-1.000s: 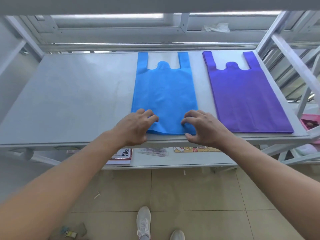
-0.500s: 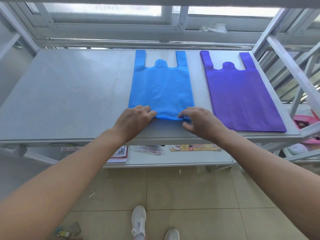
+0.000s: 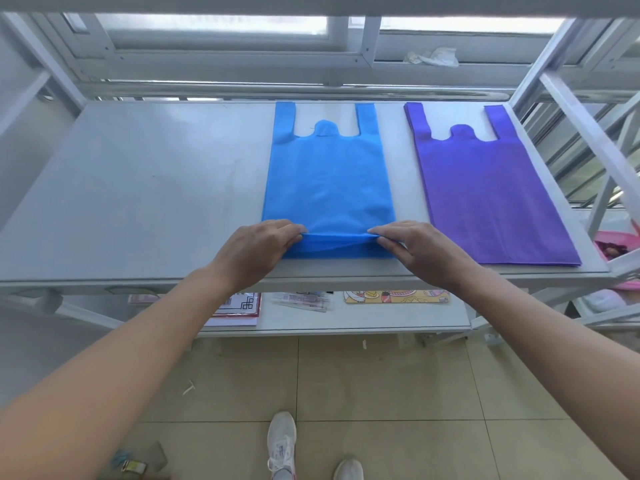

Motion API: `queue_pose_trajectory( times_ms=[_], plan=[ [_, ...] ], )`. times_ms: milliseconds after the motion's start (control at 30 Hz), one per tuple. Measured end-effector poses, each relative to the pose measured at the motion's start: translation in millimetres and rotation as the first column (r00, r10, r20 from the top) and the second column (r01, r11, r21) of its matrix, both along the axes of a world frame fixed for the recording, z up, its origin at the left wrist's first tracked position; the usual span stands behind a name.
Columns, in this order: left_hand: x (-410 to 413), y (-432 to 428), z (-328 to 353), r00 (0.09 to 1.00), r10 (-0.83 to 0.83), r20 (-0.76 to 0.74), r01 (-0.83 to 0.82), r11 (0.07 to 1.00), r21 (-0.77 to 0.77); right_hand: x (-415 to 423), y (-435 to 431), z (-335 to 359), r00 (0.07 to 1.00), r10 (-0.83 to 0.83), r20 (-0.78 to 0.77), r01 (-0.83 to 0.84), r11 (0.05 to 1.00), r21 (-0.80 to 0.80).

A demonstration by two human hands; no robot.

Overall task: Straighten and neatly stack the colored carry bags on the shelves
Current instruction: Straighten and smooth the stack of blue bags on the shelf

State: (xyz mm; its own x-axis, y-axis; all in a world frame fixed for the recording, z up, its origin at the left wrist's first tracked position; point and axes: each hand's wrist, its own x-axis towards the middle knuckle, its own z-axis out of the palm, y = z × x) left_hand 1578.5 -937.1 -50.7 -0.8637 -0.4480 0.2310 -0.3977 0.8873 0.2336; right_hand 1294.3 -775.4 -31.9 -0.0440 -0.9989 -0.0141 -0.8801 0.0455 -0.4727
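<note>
A blue carry bag (image 3: 327,181) lies flat on the white shelf (image 3: 138,188), handles pointing away from me. Its bottom edge is lifted off the shelf, with more blue layers showing beneath. My left hand (image 3: 258,249) pinches that edge at the left corner. My right hand (image 3: 414,245) pinches it at the right corner. A purple carry bag (image 3: 485,192) lies flat to the right of the blue one, apart from it.
White slanted frame bars (image 3: 588,126) stand at the shelf's right end. A lower shelf (image 3: 363,323) carries papers and a printed card. Something pink (image 3: 616,244) sits at the far right. My white shoes (image 3: 282,441) are on the tiled floor.
My hands went from resting on the blue bag's bottom edge to pinching it and raising it off the shelf. The purple bag has not moved.
</note>
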Motion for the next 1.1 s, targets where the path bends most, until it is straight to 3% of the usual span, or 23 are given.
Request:
queue_pose_trajectory(
  times_ms=[233, 333, 433, 567, 833, 967, 1100],
  plan=[
    [12.1, 0.8, -5.1, 0.999, -0.045, -0.031, 0.04, 0.991, -0.129, -1.7, 0.1, 6.5, 1.0, 0.016, -0.001, -0.016, 1.0, 0.001],
    [15.2, 5.4, -10.3, 0.997, -0.047, -0.053, 0.04, 0.99, -0.135, -2.8, 3.2, 0.5, 0.987, 0.092, -0.13, -0.099, 0.994, -0.055],
    [15.1, 6.8, -14.3, 0.998, -0.012, -0.055, 0.001, 0.984, -0.18, -5.3, 7.3, -8.2, 0.962, 0.066, -0.264, -0.105, 0.985, -0.136],
    [14.4, 11.5, -20.2, 0.998, 0.019, -0.067, -0.035, 0.967, -0.253, 0.2, 11.2, -9.9, 0.953, 0.055, -0.297, -0.101, 0.984, -0.144],
    [11.3, 14.7, -25.9, 0.991, 0.11, -0.077, -0.126, 0.961, -0.248, -2.1, 10.4, -12.3, 0.992, -0.052, -0.115, 0.028, 0.979, -0.2],
    [8.0, 20.3, -19.7, 0.98, 0.169, -0.104, -0.187, 0.962, -0.201, 3.7, 8.8, -7.6, 0.986, -0.03, -0.162, 0.001, 0.984, -0.178],
    [7.2, 17.8, -17.6, 0.972, 0.199, -0.121, -0.216, 0.965, -0.146, -2.8, 6.7, -9.0, 0.981, -0.148, -0.124, 0.115, 0.964, -0.239]
  ],
)
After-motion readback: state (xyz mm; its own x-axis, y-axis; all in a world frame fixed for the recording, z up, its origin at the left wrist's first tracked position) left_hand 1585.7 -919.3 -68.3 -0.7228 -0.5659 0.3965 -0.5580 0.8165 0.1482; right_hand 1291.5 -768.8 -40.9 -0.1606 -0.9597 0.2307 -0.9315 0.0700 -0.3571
